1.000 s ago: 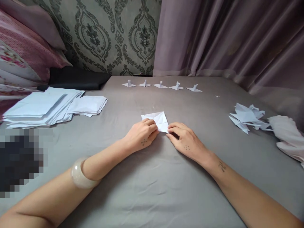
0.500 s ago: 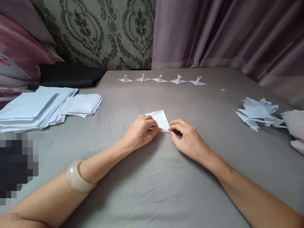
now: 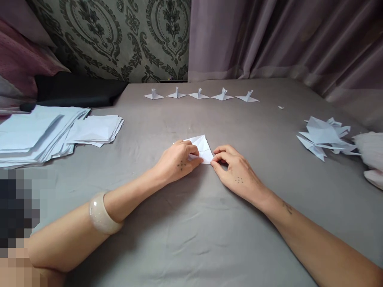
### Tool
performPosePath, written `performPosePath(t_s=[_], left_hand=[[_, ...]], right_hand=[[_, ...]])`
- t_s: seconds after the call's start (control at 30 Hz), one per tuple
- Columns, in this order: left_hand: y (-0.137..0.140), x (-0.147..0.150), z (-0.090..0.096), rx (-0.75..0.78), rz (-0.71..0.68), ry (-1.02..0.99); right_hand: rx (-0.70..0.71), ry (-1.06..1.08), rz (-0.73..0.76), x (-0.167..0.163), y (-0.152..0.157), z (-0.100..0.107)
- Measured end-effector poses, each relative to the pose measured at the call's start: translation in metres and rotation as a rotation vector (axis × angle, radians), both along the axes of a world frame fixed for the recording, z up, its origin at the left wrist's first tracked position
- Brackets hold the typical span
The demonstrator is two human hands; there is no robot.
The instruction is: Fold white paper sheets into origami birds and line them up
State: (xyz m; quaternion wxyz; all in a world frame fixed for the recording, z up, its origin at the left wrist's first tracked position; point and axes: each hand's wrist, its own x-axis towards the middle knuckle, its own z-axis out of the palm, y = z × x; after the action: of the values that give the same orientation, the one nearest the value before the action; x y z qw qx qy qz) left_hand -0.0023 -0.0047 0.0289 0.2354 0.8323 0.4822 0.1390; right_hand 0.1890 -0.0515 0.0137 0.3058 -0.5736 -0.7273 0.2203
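Observation:
A small white sheet of folded paper [image 3: 204, 144] lies on the grey cloth in front of me, with crease lines across it. My left hand [image 3: 181, 159] covers its left part, thumb and fingers closed on the near edge. At the paper's near right corner, my right hand [image 3: 235, 165] pinches the tip between thumb and forefinger. The part of the paper under my left hand is hidden.
Several folded paper figures [image 3: 200, 94] stand in a row at the back. Left are a stack of large paper sheets [image 3: 26, 131] and a stack of smaller sheets [image 3: 95, 129]. A pile of folded paper pieces [image 3: 326, 133] lies right. A black cloth [image 3: 80, 89] is at back left.
The view has shifted slightly. My left thumb and fingers have moved a little along the paper's near edge, while my right hand keeps its pinch at the corner.

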Motion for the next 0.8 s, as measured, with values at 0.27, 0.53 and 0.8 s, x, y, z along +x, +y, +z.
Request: performPosePath(t_s=[0.27,0.53,0.8], left_hand=[[0.001,0.002,0.001,-0.003,-0.003,0.03],[0.002,0.004,0.002,-0.016,-0.004,0.029],[0.004,0.004,-0.002,0.009,0.004,0.036]], right_hand=[[-0.056,-0.054,-0.101,0.0,0.005,-0.001],[-0.146,0.023,0.008,0.016,0.012,0.005],[0.11,-0.032,0.113,0.001,-0.008,0.007]])
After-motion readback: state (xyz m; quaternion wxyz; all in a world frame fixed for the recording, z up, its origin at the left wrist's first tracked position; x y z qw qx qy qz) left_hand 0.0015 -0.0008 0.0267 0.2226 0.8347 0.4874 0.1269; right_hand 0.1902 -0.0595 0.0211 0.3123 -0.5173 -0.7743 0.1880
